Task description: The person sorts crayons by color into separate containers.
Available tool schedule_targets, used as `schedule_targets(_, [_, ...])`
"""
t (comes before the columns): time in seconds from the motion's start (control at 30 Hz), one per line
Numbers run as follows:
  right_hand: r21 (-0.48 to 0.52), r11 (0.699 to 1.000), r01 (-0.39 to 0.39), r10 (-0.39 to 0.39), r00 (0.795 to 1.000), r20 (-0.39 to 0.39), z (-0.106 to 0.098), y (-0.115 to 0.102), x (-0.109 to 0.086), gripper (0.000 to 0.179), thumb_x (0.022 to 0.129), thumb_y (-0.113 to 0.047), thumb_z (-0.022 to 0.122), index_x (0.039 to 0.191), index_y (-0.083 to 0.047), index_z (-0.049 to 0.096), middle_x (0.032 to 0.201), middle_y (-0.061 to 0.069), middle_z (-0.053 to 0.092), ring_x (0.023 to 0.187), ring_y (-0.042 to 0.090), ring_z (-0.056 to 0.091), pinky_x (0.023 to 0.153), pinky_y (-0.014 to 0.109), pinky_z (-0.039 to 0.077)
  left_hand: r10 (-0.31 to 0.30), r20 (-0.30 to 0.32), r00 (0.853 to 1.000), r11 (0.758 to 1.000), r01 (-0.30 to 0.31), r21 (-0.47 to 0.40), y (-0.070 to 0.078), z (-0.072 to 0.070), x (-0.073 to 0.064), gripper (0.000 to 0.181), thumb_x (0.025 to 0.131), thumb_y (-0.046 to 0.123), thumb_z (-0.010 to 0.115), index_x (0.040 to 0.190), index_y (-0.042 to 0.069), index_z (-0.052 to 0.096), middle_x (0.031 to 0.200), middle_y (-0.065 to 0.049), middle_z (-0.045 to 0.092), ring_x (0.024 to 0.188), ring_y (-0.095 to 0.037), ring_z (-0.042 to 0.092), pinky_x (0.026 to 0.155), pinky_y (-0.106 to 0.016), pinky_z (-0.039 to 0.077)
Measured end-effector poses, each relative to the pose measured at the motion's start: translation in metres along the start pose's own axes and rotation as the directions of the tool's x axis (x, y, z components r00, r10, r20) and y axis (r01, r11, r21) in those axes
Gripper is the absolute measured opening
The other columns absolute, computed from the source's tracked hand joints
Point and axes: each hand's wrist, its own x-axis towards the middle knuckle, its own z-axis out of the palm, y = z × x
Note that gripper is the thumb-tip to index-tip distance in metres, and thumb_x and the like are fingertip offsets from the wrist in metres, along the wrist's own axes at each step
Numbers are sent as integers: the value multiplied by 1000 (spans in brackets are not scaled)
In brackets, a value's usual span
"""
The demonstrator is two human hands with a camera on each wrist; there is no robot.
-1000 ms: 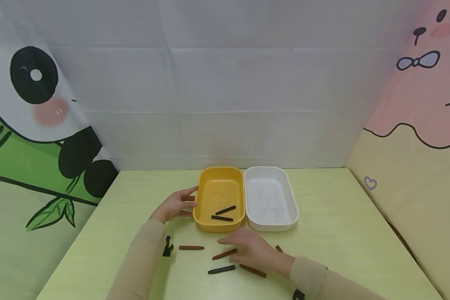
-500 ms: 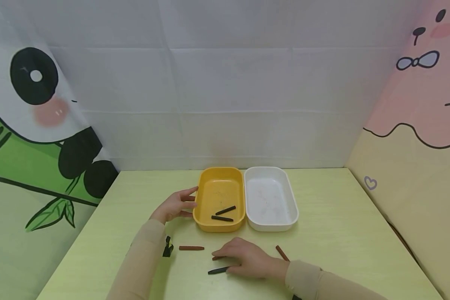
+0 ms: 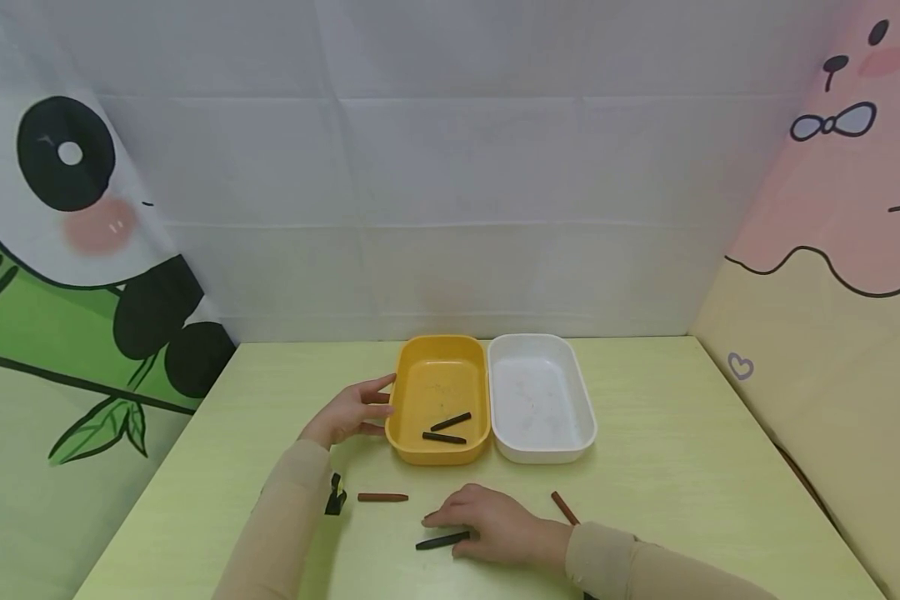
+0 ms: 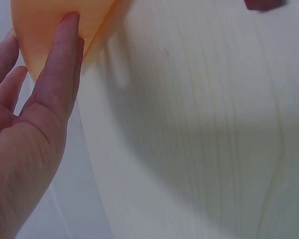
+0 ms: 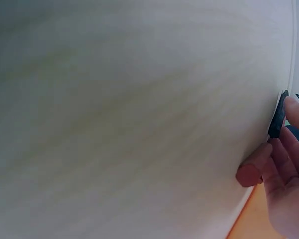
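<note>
In the head view, my left hand (image 3: 351,412) touches the left side of the yellow tray (image 3: 399,367), fingers extended. The left wrist view shows fingertips at the tray's wall (image 4: 94,27). My right hand (image 3: 498,527) is low over the table, with thumb and fingers on either side of a black crayon (image 3: 441,542). In the right wrist view the thumb tip overlaps that black crayon (image 5: 279,114), and a reddish-brown crayon (image 5: 251,172) lies against the fingers. Two black crayons, one of them a black stick (image 3: 444,437), lie inside the yellow tray.
A white tray (image 3: 585,433) stands right beside the yellow one. One brown crayon (image 3: 382,497) lies on the table to the left, another brown crayon (image 3: 565,507) beyond the right wrist. Printed cloth walls (image 3: 457,275) enclose the table's back and sides.
My right hand has moved slightly left and toward me, settling around the black crayon and covering two brown crayons visible earlier. The left hand stays at the yellow tray.
</note>
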Motion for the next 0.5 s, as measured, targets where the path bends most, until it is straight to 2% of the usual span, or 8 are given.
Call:
schedule_targets(0.3, [-11, 1000, 23, -23, 999, 28, 1, 0, 4, 46, 87, -19, 77, 131, -25, 66, 118, -12, 65, 108, 3, 55, 95, 15, 41, -8, 2, 1000, 1000, 8, -8, 0, -1, 0, 69, 98, 0, 59, 158, 12, 26, 145, -30, 42, 118, -42, 58, 86, -45, 56])
schedule_targets(0.5, [-27, 999, 33, -33, 999, 6, 2, -3, 6, 37, 87, -13, 77, 121, -26, 73, 106, -10, 67, 100, 3, 56, 89, 12, 41, -3, 8, 1000, 1000, 3, -3, 0, -1, 0, 69, 98, 0, 58, 158, 12, 25, 145, -31, 42, 118, -42, 58, 86, -45, 56])
